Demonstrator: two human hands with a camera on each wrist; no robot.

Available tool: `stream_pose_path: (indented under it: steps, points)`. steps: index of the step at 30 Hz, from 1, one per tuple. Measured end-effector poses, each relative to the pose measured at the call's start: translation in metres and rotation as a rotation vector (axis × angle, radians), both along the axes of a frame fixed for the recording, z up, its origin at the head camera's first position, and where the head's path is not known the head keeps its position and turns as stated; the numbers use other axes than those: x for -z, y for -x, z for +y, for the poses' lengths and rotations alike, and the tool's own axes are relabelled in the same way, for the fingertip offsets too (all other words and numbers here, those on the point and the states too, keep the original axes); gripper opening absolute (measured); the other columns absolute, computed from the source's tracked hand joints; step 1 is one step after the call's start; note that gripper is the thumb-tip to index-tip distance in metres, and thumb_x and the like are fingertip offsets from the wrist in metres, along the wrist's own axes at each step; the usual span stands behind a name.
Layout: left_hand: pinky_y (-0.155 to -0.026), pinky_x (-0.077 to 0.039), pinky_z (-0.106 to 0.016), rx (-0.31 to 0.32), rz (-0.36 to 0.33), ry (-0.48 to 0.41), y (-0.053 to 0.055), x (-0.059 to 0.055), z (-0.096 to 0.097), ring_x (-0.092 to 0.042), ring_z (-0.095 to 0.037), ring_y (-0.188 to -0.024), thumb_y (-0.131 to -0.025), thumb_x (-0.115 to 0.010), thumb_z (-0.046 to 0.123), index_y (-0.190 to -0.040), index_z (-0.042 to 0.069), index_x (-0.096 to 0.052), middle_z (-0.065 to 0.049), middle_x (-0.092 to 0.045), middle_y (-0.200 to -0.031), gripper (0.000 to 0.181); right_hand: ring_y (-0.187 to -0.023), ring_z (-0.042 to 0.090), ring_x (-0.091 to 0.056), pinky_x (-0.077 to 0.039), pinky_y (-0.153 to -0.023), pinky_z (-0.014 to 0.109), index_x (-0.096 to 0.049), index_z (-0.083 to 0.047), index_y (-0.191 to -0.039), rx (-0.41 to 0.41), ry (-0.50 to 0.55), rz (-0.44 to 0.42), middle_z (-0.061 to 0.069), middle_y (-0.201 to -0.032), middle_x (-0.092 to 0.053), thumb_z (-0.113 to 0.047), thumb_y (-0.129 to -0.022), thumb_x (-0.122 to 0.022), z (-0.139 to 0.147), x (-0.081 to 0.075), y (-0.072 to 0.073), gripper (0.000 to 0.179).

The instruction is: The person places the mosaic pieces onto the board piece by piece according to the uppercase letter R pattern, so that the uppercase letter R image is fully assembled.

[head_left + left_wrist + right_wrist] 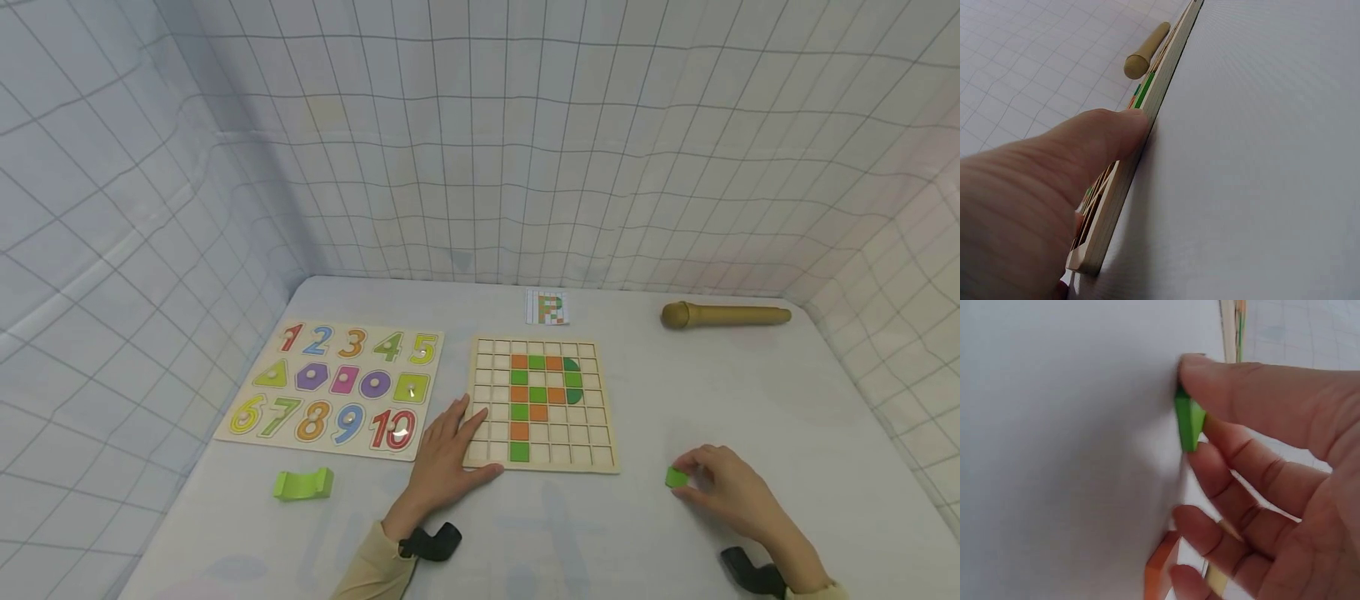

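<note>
My right hand [723, 487] pinches a small green block [677, 477] between thumb and fingertips, to the right of the wooden grid board [611, 433]. In the right wrist view, an orange block [1159, 569] sits by the lower fingers; the hand hides it in the head view. My left hand [448, 458] rests with spread fingers on the board's near left corner, its thumb [1110, 128] against the front edge. Orange, green and dark green tiles form a P-like shape in the grid, among them a green tile [519, 452] at the bottom of its stem.
A number and shape puzzle board [360, 329] lies to the left, with a curved lime-green block [303, 484] in front of it. Behind the grid board is a small pattern card [547, 307]. At the back right lies a tan microphone-shaped stick [726, 315]. Grid-patterned cloth walls surround the table.
</note>
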State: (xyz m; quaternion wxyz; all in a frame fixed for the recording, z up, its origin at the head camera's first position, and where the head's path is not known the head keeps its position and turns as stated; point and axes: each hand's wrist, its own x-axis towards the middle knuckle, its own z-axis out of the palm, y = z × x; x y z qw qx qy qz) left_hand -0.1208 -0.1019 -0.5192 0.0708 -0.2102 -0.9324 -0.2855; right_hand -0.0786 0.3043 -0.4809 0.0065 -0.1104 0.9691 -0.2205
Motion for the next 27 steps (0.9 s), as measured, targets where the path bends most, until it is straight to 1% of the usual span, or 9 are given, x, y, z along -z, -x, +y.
stream_pose_path:
  steps: [3, 7, 10, 13, 17, 20, 24, 27]
  points:
    - [-0.108, -0.019, -0.051, -0.003, -0.007, 0.002, 0.0, 0.0, 0.0, -0.02, -0.029, -0.139, -0.078, -0.07, 0.052, -0.141, 0.013, -0.046, -0.014, -0.026, -0.152, 0.078, -0.082, 0.014, -0.049, -0.044, -0.067, 0.034, -0.066, -0.017, -0.092, 0.014, -0.007, -0.078, -0.006, -0.09, -0.059, -0.02, -0.07, -0.084, -0.003, -0.003, 0.002, 0.029]
    - [-0.109, -0.019, -0.05, -0.005, -0.017, 0.008, 0.0, 0.001, 0.0, -0.02, -0.029, -0.139, -0.078, -0.069, 0.052, -0.142, 0.014, -0.045, -0.013, -0.025, -0.153, 0.078, -0.081, 0.016, -0.048, -0.043, -0.067, 0.036, -0.064, -0.014, -0.093, 0.023, 0.002, -0.145, -0.003, -0.091, -0.058, -0.02, -0.07, -0.084, -0.005, -0.005, 0.005, 0.031]
    - [-0.109, -0.019, -0.05, -0.003, -0.022, 0.007, 0.0, 0.001, 0.0, -0.02, -0.029, -0.139, -0.078, -0.07, 0.052, -0.142, 0.014, -0.045, -0.013, -0.025, -0.153, 0.079, -0.082, 0.016, -0.049, -0.044, -0.068, 0.036, -0.063, -0.013, -0.094, 0.029, 0.031, -0.177, -0.003, -0.091, -0.058, -0.02, -0.07, -0.084, -0.006, -0.005, 0.008, 0.032]
    - [-0.109, -0.019, -0.051, -0.002, -0.024, 0.006, -0.001, 0.0, 0.0, -0.02, -0.029, -0.139, -0.078, -0.07, 0.052, -0.142, 0.013, -0.045, -0.014, -0.025, -0.153, 0.079, -0.08, 0.014, -0.05, -0.045, -0.068, 0.033, -0.063, -0.014, -0.094, 0.046, 0.07, -0.192, -0.004, -0.089, -0.058, -0.02, -0.07, -0.083, -0.008, -0.002, 0.009, 0.032]
    - [-0.108, -0.019, -0.051, -0.004, -0.028, 0.01, -0.001, -0.002, 0.001, -0.021, -0.03, -0.139, -0.078, -0.07, 0.052, -0.142, 0.013, -0.045, -0.014, -0.025, -0.152, 0.079, -0.073, 0.012, -0.051, -0.045, -0.062, 0.028, -0.063, -0.016, -0.093, 0.076, 0.11, -0.174, -0.006, -0.084, -0.058, -0.018, -0.072, -0.082, -0.013, 0.0, 0.01, 0.028]
    - [-0.108, -0.019, -0.051, -0.006, -0.038, 0.007, -0.001, -0.004, 0.001, -0.021, -0.031, -0.139, -0.078, -0.069, 0.052, -0.142, 0.013, -0.046, -0.015, -0.026, -0.152, 0.078, -0.067, 0.01, -0.05, -0.043, -0.057, 0.025, -0.064, -0.017, -0.09, 0.077, 0.133, -0.129, -0.008, -0.079, -0.058, -0.017, -0.075, -0.08, -0.017, -0.001, 0.012, 0.022]
    - [-0.109, -0.019, -0.05, -0.005, -0.044, 0.005, -0.001, -0.005, 0.001, -0.02, -0.03, -0.139, -0.079, -0.069, 0.053, -0.142, 0.013, -0.045, -0.015, -0.025, -0.152, 0.078, -0.062, 0.007, -0.048, -0.04, -0.052, 0.023, -0.064, -0.016, -0.088, 0.031, 0.167, -0.048, -0.01, -0.076, -0.058, -0.017, -0.077, -0.079, -0.026, -0.004, 0.018, 0.018]
    - [-0.109, -0.019, -0.05, -0.003, -0.043, 0.004, -0.001, -0.003, 0.001, -0.019, -0.03, -0.14, -0.079, -0.069, 0.053, -0.142, 0.013, -0.045, -0.014, -0.025, -0.152, 0.078, -0.06, 0.006, -0.047, -0.039, -0.05, 0.023, -0.063, -0.016, -0.087, -0.009, 0.214, -0.004, -0.01, -0.076, -0.058, -0.016, -0.078, -0.079, -0.039, -0.007, 0.024, 0.018]
